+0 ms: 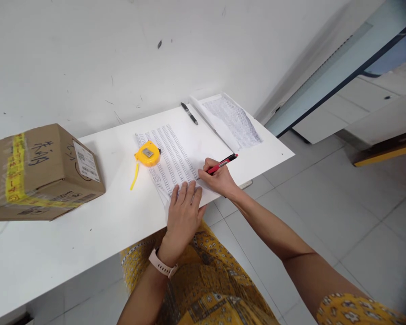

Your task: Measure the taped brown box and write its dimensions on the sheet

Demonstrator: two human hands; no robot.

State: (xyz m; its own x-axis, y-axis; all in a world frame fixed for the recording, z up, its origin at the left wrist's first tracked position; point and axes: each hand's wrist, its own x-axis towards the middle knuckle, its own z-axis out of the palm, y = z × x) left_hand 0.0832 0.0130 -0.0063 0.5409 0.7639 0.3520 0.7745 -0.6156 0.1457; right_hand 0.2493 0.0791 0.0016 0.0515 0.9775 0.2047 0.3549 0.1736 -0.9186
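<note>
My right hand [218, 178] grips a red and black pen [222, 164], its lower end hidden by my fingers near the edge of a sheet of paper [176, 158]. Columns of small handwritten characters cover much of that sheet. With fingers stretched out, my left hand [185, 210] lies flat on the sheet's near edge; a pink watch band is on that wrist. A yellow tape measure [148, 154] rests on the sheet's left part, with a short piece of its yellow tape sticking out toward me.
A taped cardboard box [43, 174] stands on the white table [122, 230] at the left. Toward the wall lie a black and grey pen [189, 113] and a stack of written papers [235, 122]. The table's right end borders the tiled floor [325, 194].
</note>
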